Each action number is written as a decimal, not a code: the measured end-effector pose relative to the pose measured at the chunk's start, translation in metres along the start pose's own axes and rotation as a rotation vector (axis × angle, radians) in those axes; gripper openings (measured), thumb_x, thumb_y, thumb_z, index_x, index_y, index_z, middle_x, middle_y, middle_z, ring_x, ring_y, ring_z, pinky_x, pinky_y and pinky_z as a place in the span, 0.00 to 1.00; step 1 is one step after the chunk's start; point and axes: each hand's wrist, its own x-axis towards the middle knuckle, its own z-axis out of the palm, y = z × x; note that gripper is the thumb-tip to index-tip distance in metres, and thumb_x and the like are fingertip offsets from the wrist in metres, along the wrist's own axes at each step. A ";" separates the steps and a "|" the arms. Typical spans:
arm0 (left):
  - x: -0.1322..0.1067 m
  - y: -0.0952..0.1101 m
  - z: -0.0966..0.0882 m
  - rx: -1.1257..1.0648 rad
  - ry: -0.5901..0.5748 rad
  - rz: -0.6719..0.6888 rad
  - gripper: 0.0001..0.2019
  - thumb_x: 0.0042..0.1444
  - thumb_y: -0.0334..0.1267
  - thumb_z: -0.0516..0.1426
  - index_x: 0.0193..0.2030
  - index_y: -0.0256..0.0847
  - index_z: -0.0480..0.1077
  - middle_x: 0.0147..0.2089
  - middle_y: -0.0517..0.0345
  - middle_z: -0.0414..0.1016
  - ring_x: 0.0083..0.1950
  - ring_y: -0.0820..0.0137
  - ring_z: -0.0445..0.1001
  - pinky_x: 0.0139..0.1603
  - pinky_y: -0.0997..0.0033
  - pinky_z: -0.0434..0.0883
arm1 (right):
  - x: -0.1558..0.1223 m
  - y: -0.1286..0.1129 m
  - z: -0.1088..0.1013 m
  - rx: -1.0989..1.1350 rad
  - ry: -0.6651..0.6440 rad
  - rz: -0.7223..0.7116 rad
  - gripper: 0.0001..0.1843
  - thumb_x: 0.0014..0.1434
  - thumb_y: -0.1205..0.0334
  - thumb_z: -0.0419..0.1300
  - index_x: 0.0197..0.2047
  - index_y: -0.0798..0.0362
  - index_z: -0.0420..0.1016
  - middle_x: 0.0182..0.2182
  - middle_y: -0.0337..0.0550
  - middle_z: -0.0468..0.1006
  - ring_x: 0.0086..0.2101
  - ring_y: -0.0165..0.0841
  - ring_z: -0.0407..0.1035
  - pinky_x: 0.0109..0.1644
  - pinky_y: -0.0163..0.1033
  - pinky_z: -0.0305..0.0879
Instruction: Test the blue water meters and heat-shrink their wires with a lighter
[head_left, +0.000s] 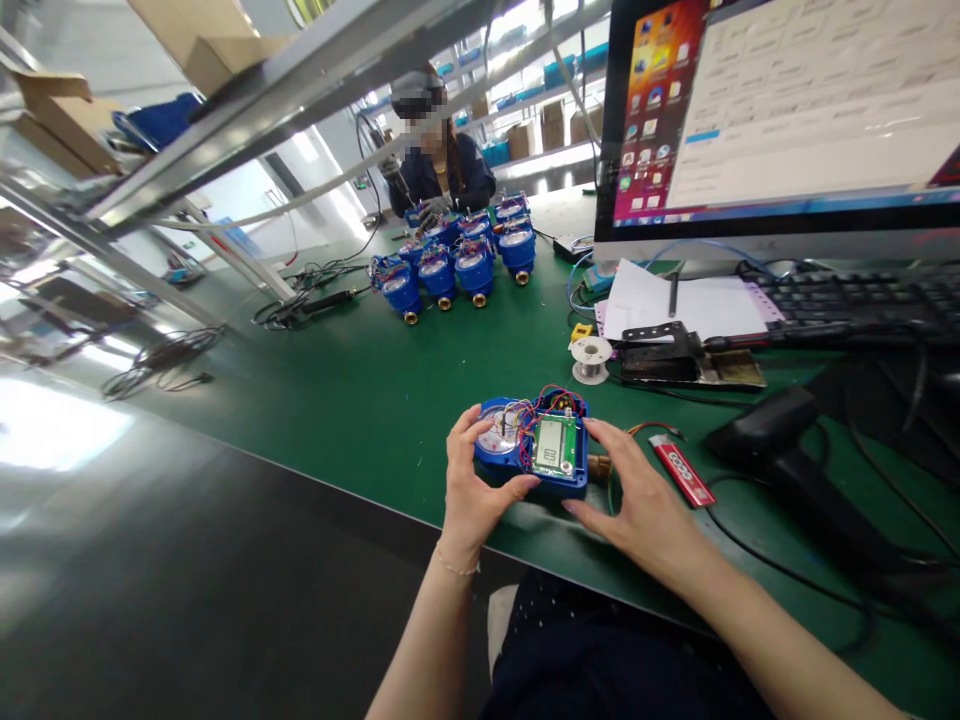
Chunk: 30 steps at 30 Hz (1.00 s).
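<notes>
A blue water meter (525, 478) with its cover off lies near the table's front edge. Its round dial (495, 432) faces up at the left, and a green circuit board with a small lit display (551, 442) sits at the right. Thin red, yellow and dark wires loop across the top. My left hand (472, 490) grips the dial end, with the thumb along the near side. Around the board end, my right hand (645, 500) curls its fingers and thumb against the casing, beside a brass fitting (599, 468).
Several blue meters (474, 272) stand farther back, before a gloved co-worker (442, 170). To the right are a solder spool (591, 358), a red-and-white packet (681, 470), a black barcode scanner (795, 480), a keyboard (840, 300) and a monitor (787, 120). Cables (300, 305) lie at the left.
</notes>
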 end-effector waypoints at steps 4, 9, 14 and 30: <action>0.002 0.000 0.001 -0.068 0.007 -0.048 0.37 0.40 0.47 0.65 0.56 0.44 0.56 0.61 0.46 0.58 0.63 0.58 0.58 0.62 0.52 0.57 | -0.001 -0.001 0.000 -0.006 0.005 0.003 0.35 0.54 0.61 0.58 0.62 0.51 0.47 0.57 0.50 0.55 0.56 0.42 0.53 0.59 0.51 0.56; 0.005 0.001 0.000 -0.053 -0.011 -0.093 0.37 0.39 0.48 0.65 0.56 0.43 0.58 0.57 0.48 0.63 0.59 0.59 0.63 0.61 0.55 0.60 | -0.003 0.000 0.003 -0.017 0.005 0.011 0.35 0.55 0.60 0.57 0.63 0.50 0.45 0.57 0.50 0.55 0.56 0.42 0.52 0.59 0.51 0.56; 0.007 0.001 -0.005 -0.004 -0.028 -0.067 0.32 0.41 0.47 0.65 0.53 0.45 0.62 0.53 0.51 0.66 0.56 0.61 0.65 0.58 0.57 0.63 | -0.004 0.001 0.002 0.005 -0.005 0.016 0.35 0.55 0.61 0.57 0.63 0.50 0.45 0.57 0.49 0.54 0.56 0.40 0.51 0.59 0.50 0.56; 0.034 0.018 0.005 -0.139 -0.003 -0.342 0.12 0.56 0.44 0.53 0.31 0.39 0.71 0.48 0.52 0.70 0.48 0.66 0.70 0.50 0.63 0.66 | 0.021 0.000 -0.004 0.024 -0.075 0.002 0.70 0.24 0.65 0.79 0.65 0.45 0.41 0.53 0.49 0.58 0.51 0.47 0.58 0.55 0.51 0.61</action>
